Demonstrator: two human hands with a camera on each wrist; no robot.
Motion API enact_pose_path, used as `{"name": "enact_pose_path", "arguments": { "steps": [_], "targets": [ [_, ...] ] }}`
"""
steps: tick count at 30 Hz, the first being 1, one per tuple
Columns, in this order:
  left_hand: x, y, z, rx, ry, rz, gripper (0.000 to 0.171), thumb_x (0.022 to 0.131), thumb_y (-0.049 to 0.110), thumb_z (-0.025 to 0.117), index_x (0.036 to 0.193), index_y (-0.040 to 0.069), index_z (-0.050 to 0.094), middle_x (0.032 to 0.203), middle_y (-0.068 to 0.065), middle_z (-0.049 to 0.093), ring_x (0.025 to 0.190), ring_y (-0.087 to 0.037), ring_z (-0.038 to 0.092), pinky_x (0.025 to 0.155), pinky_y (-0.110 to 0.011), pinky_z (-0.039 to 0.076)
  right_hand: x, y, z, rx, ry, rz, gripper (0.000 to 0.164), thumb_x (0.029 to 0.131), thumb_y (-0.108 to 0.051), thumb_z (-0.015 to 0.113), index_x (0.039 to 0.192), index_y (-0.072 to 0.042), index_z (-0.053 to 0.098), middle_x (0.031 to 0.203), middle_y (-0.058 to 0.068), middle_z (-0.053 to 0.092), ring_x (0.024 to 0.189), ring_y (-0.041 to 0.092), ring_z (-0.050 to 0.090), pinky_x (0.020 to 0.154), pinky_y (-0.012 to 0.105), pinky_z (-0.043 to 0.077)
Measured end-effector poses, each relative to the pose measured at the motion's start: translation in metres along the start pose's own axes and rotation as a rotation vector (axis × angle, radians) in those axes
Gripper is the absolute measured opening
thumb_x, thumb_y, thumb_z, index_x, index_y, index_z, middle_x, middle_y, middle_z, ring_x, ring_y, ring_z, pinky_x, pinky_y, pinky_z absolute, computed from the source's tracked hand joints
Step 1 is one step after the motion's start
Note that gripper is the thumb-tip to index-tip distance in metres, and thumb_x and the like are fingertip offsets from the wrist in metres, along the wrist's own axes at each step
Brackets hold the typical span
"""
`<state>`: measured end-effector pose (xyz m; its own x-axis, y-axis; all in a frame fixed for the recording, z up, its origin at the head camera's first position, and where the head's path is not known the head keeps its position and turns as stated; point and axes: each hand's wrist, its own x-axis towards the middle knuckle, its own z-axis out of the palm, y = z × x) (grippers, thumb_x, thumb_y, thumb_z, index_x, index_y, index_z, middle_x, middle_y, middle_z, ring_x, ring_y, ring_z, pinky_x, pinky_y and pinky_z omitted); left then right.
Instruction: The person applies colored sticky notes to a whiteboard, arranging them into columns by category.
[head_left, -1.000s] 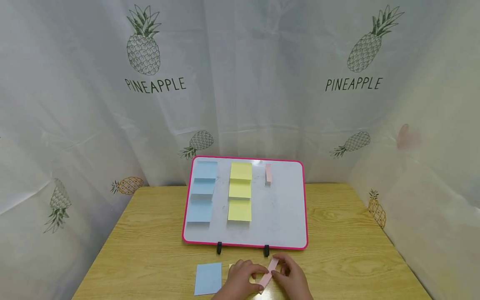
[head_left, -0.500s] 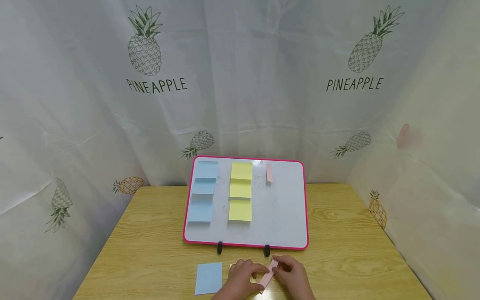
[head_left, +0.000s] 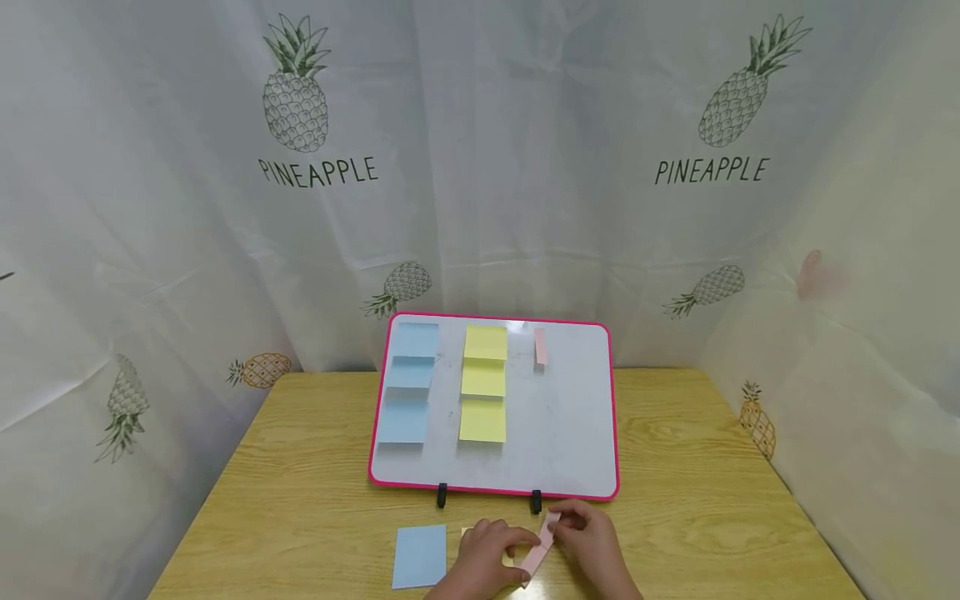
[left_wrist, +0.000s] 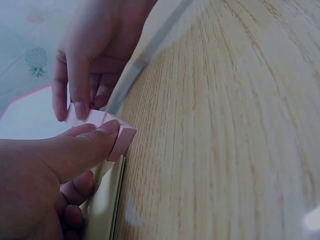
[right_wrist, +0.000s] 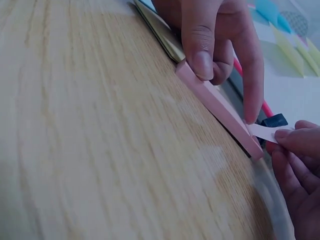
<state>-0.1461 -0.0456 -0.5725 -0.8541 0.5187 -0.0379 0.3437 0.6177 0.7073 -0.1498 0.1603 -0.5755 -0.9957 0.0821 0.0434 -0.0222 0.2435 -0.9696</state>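
A narrow pink sticky-note pad (right_wrist: 215, 105) sits at the table's front, in the grip of my left hand (head_left: 483, 557), thumb and fingers along its sides. My right hand (head_left: 592, 546) pinches the end of the pad's top sheet (right_wrist: 266, 132), which lifts away from the pad while its other end still meets it. Partly under my left hand lies a yellow sticky-note pad (left_wrist: 104, 210), mostly hidden in the head view. To its left is a blue sticky-note pad (head_left: 420, 557).
A pink-rimmed whiteboard (head_left: 573, 425) leans on black feet (head_left: 536, 502) behind my hands. It bears blue notes (head_left: 403, 422) in a left column, yellow notes (head_left: 483, 421) in the middle and one pink strip (head_left: 540, 348). A pineapple-print curtain (head_left: 495, 167) surrounds the wooden table (head_left: 690, 500).
My right hand has shifted slightly right and up, drawing the pink sheet's end off the pad. The left hand keeps its hold. The head view has shifted a little.
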Motion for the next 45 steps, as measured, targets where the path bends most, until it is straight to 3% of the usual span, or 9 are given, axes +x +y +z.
{"name": "enact_pose_path", "arguments": {
  "steps": [20,36,45],
  "targets": [
    [-0.001,0.002,0.000,0.029,0.023,0.008,0.057,0.074,0.031,0.084,0.125,0.043,0.061,0.076,0.017,0.039,0.073,-0.005,0.031,0.066,-0.030,0.025,0.010,-0.004,-0.002,-0.006,0.074,0.012,0.020,0.078,0.006,0.075,0.097,0.001,0.072,0.076,0.007,0.064,0.069,0.013,0.060,0.061,0.024,0.052],
    [0.000,0.000,0.000,-0.003,0.012,-0.008,0.057,0.075,0.032,0.083,0.126,0.044,0.060,0.076,0.017,0.041,0.073,-0.006,0.032,0.068,-0.032,0.025,0.016,-0.014,-0.007,0.021,0.088,0.024,0.020,0.080,0.002,0.076,0.100,0.003,0.072,0.077,0.009,0.065,0.069,0.013,0.060,0.062,0.022,0.051],
    [0.001,0.001,-0.001,0.025,0.015,0.002,0.057,0.075,0.034,0.083,0.125,0.045,0.059,0.075,0.018,0.040,0.073,-0.005,0.032,0.067,-0.031,0.025,0.019,-0.016,-0.010,-0.014,0.104,0.020,0.020,0.079,0.003,0.076,0.099,0.003,0.072,0.078,0.009,0.065,0.069,0.012,0.059,0.061,0.022,0.050]
  ]
}}
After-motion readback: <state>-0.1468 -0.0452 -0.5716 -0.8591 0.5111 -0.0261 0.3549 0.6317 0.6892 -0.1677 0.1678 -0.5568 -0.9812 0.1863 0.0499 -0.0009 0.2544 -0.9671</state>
